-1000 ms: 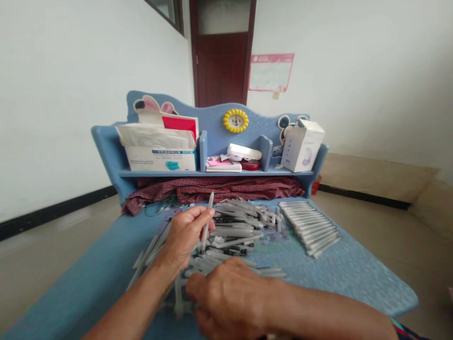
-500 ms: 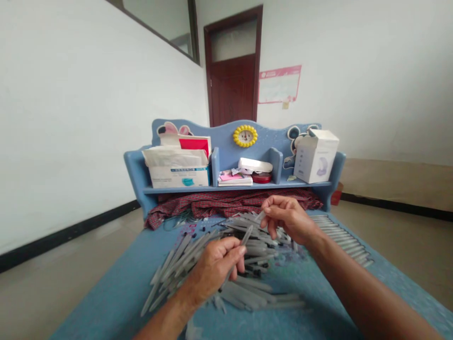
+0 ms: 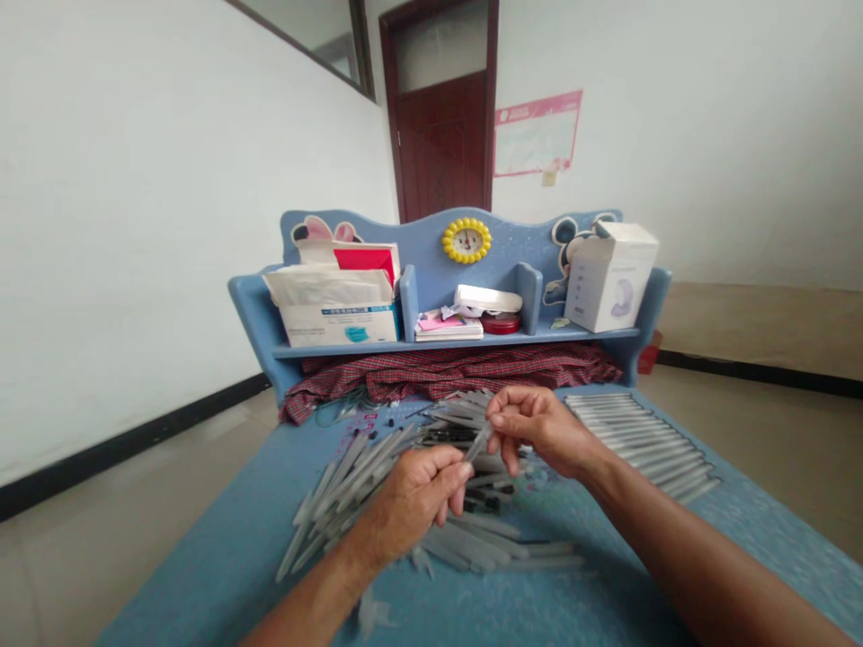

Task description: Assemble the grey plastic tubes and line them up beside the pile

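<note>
My left hand (image 3: pixel 419 496) is closed round the lower end of a clear plastic pen barrel (image 3: pixel 478 444). My right hand (image 3: pixel 534 426) pinches the upper end of the same barrel with thumb and fingers. Both hands hover above a loose heap of grey pen barrels (image 3: pixel 378 485) spread over the blue desk (image 3: pixel 222 566). Small black pen parts (image 3: pixel 465 438) lie in the heap behind my hands.
A neat row of finished pens (image 3: pixel 640 433) lies at the right of the desk. A red checked cloth (image 3: pixel 445 370) sits under the shelf, which bears a mask box (image 3: pixel 337 314), a white carton (image 3: pixel 612 277) and a yellow clock (image 3: pixel 467 240). Door and wall behind.
My right hand rose from the near heap to the far side, then drew in to meet my left hand on the barrel. The view shifted upward and left.
</note>
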Tool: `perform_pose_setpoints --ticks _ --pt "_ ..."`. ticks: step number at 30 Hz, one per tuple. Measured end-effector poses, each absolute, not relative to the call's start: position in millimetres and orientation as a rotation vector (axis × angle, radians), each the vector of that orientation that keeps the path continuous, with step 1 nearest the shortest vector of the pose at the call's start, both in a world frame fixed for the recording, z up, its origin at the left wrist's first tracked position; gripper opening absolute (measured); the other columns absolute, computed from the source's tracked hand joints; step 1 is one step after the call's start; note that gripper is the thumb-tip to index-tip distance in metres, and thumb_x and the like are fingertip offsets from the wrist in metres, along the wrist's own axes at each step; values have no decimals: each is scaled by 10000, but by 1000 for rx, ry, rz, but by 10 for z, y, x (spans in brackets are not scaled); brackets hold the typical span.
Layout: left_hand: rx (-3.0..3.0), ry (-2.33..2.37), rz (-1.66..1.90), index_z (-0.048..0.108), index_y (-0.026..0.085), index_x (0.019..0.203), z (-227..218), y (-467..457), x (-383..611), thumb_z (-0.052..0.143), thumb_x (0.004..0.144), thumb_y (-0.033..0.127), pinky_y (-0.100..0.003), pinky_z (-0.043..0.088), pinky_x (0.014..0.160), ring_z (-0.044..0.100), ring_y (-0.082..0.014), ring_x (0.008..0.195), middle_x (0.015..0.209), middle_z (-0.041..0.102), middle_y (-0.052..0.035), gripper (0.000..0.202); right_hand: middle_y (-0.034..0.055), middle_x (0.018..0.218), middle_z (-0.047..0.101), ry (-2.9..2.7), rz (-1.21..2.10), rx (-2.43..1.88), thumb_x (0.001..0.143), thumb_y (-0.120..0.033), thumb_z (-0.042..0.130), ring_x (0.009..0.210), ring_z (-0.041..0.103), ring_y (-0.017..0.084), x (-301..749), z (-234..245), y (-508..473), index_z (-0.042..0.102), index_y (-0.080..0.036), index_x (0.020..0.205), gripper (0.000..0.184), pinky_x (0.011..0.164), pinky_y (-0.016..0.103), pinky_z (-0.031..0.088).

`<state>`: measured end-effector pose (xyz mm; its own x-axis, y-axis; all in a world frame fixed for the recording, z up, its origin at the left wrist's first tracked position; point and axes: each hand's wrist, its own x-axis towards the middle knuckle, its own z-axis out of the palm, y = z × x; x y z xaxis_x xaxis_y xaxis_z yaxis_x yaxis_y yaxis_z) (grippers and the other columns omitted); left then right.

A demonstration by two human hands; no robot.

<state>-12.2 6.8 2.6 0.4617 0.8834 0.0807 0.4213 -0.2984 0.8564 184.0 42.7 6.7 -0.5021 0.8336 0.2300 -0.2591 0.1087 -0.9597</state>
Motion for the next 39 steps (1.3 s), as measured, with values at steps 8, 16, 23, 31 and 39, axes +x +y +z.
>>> perform_pose_setpoints --ticks 8,16,23,31,39 --pt "1903 1114 690 509 183 581 -8 63 -126 434 829 396 -188 337 459 446 -84 437 521 523 35 336 26 585 664 -1471 1599 -603 679 -334 696 444 631 160 1824 -32 453 544 -115 773 283 414 222 471" --pt "1933 1201 724 490 188 570 -11 62 -98 402 840 396 -206 327 459 429 -95 433 489 494 31 352 21 590 667 -1417 1552 -576 690 -332 686 457 636 150 1755 -61 458 534 -121 774 274 428 213 479" --pt "1841 1276 900 518 197 579 72 133 -55 432 795 461 -216 350 437 451 -107 411 480 527 32 352 -25 573 648 -1260 1561 -508 594 -422 739 385 587 129 1584 -8 489 512 -159 903 465 379 214 464" --pt "1978 1336 935 586 232 570 121 192 -66 489 719 478 -255 437 508 566 -170 472 458 585 14 303 -49 497 563 -1387 1580 -677 583 -529 703 315 461 59 1435 -5 404 546 -141 704 436 305 165 369" --pt "1871 1365 989 646 232 870 28 202 -18 577 633 546 -280 525 602 656 -218 626 710 715 -18 400 -16 625 591 -2054 524 -1043 820 -292 505 508 548 84 1973 571 306 574 -151 790 160 506 194 408"
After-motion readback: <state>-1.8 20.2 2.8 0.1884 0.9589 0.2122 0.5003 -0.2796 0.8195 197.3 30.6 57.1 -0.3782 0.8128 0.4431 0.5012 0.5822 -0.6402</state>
